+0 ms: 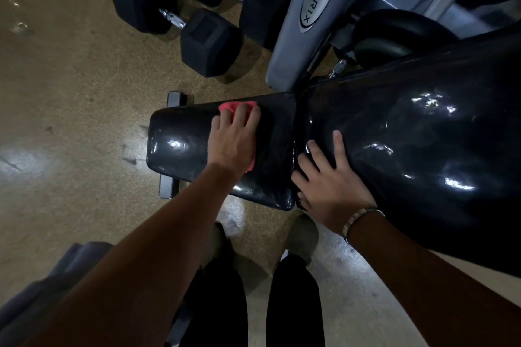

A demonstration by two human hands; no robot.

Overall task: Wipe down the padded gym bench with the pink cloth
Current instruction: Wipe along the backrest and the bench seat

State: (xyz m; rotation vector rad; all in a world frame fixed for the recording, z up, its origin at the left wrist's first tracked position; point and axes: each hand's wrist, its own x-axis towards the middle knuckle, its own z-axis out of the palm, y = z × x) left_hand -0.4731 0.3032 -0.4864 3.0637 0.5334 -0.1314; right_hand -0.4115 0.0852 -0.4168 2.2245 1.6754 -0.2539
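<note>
Fingers (245,117) of the left hand (235,141) lie spread and flat, pinning the crumpled pink cloth (234,106) to the glossy black padded seat (180,144) near its far edge. Right hand (329,180) rests open-palmed on the black vinyl backrest pad (408,135), gripping nothing. Recommendation: keep even palm pressure, use overlapping strokes, and include the seam between the pads.
</note>
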